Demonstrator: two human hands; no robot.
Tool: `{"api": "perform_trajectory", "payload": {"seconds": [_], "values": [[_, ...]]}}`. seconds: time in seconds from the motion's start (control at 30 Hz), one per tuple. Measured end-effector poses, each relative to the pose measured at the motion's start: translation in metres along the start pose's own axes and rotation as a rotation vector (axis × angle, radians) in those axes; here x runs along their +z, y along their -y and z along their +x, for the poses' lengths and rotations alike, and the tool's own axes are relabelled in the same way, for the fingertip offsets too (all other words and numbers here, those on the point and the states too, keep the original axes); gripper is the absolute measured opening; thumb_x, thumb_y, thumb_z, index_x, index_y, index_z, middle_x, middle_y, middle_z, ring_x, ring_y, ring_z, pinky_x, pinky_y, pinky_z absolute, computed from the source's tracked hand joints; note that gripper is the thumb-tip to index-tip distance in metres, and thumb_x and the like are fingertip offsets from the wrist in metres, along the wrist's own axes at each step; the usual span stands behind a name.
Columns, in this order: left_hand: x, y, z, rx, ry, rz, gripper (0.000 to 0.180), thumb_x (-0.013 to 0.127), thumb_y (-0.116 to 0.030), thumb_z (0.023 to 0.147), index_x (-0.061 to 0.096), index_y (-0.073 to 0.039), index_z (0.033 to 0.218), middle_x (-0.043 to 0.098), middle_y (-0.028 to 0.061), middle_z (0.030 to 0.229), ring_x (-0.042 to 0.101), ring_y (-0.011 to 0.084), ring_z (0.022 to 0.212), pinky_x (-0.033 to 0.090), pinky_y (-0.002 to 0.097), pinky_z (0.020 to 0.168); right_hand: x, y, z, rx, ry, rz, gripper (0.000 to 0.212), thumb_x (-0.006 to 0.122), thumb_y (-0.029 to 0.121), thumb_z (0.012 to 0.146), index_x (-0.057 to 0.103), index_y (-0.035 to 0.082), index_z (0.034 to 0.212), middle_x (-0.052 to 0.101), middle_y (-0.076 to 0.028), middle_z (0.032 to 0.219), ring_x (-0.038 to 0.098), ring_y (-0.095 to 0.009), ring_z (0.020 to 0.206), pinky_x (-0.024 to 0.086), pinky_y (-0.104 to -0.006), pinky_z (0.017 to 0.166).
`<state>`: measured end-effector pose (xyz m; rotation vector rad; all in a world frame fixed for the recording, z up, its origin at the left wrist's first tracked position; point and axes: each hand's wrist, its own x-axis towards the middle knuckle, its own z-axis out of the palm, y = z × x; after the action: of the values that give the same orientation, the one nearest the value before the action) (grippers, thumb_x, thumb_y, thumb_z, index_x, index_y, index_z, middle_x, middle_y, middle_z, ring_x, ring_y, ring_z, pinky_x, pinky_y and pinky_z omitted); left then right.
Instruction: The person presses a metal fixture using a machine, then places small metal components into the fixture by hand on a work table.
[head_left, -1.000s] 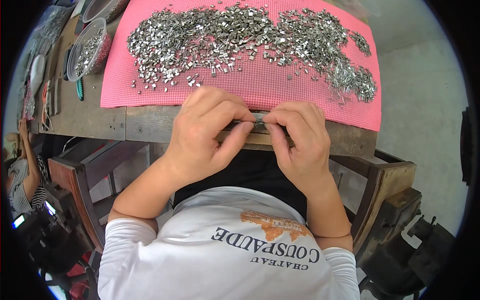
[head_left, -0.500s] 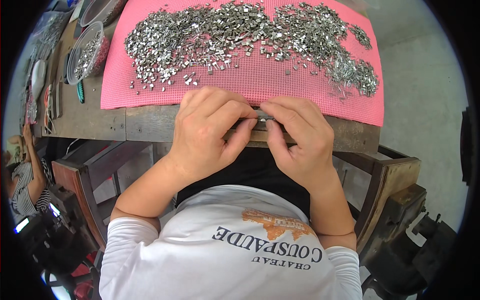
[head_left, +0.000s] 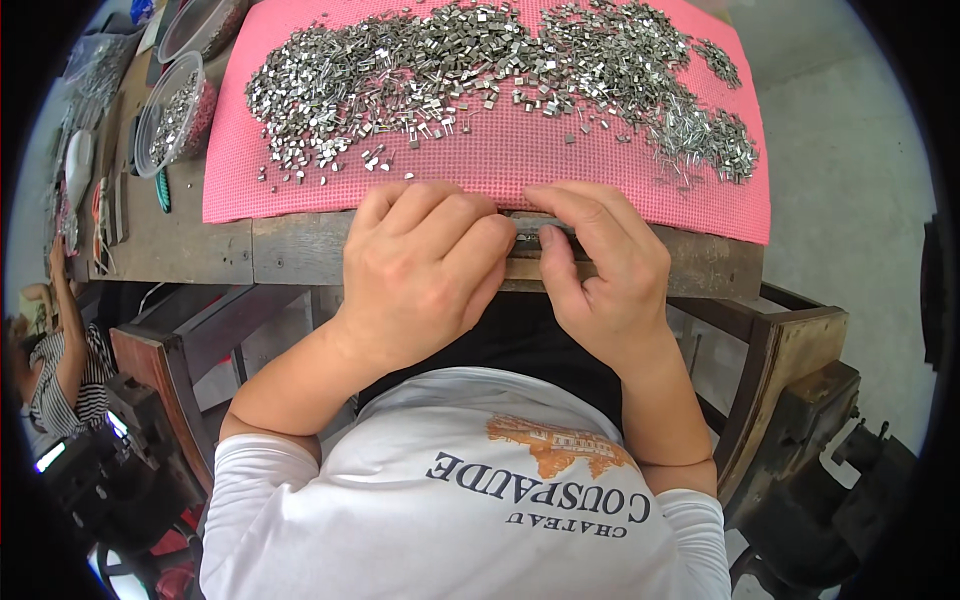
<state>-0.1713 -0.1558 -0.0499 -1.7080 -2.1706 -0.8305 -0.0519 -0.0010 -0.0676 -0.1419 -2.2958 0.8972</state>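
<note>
At the table's near edge, my left hand (head_left: pixel 425 275) is curled closed with the knuckles up. What its fingers hold, if anything, is hidden beneath them. My right hand (head_left: pixel 612 265) faces it across a small gap, thumb and forefinger apart. Its forefinger reaches to the edge of a pink mesh mat (head_left: pixel 350 195), while the thumb tip touches or nearly touches a dark bar (head_left: pixel 528 238) running along the table edge between the hands. Tiny shiny bits show on the bar. Beyond, a broad heap of small silvery metal parts (head_left: pixel 480 60), several with thin wire legs, covers the mat.
Clear plastic tubs (head_left: pixel 176 120) of small parts stand at the far left, beside a green-handled tool (head_left: pixel 163 190). Wooden table (head_left: pixel 210 250) legs flank my body. Another person's striped sleeve (head_left: pixel 60 385) shows at the left rim. Dark machinery (head_left: pixel 800 420) stands at lower right.
My left hand has rolled over and closed more, its thumb now hidden. The right thumb has shifted slightly up and away from the left fingers, widening the gap at the bar.
</note>
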Motion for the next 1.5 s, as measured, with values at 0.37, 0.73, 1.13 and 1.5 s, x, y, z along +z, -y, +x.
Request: {"api": "perform_trajectory", "payload": {"seconds": [0.37,0.73,1.13,1.5], "values": [[-0.04,0.075,-0.003,-0.102,-0.088,0.139,0.022,0.08,-0.007,0.081,0.08,-0.015,0.101,0.072,0.0022,0.091,0.066,0.0241,0.087,0.05,0.0373,0.076,-0.005,0.021,0.013,0.114,0.121,-0.047,0.021,0.072,0.002,0.084,0.071,0.005,0.105,0.07,-0.01,0.096,0.068,-0.032,0.086,0.053,-0.0433,0.079],[-0.062,0.092,0.015,0.041,0.123,0.251,0.018,0.074,-0.006,0.079,0.081,-0.015,0.093,0.072,-0.0008,0.094,0.066,0.0227,0.102,0.051,0.0391,0.086,0.031,0.015,0.08,-0.09,0.204,-0.341,0.007,0.067,0.009,0.088,0.072,0.006,0.092,0.069,-0.011,0.086,0.069,-0.033,0.083,0.052,-0.0446,0.078],[-0.051,0.072,0.024,-0.015,0.141,0.152,0.013,0.076,-0.02,0.088,0.067,-0.011,0.09,0.065,0.0029,0.086,0.063,0.0252,0.092,0.046,0.0395,0.081,0.0,0.01,0.08,-0.065,0.213,-0.113,0.002,0.064,0.004,0.092,0.064,0.002,0.092,0.063,-0.014,0.09,0.065,-0.035,0.082,0.051,-0.0448,0.075],[-0.022,0.044,0.037,0.007,0.168,0.08,0.013,0.085,-0.012,0.074,0.076,-0.008,0.081,0.07,0.003,0.088,0.063,0.0254,0.092,0.051,0.0394,0.082,-0.045,-0.001,0.014,0.08,0.223,0.099,0.008,0.068,-0.001,0.087,0.063,0.002,0.092,0.063,-0.011,0.094,0.061,-0.033,0.088,0.047,-0.043,0.079]]}}
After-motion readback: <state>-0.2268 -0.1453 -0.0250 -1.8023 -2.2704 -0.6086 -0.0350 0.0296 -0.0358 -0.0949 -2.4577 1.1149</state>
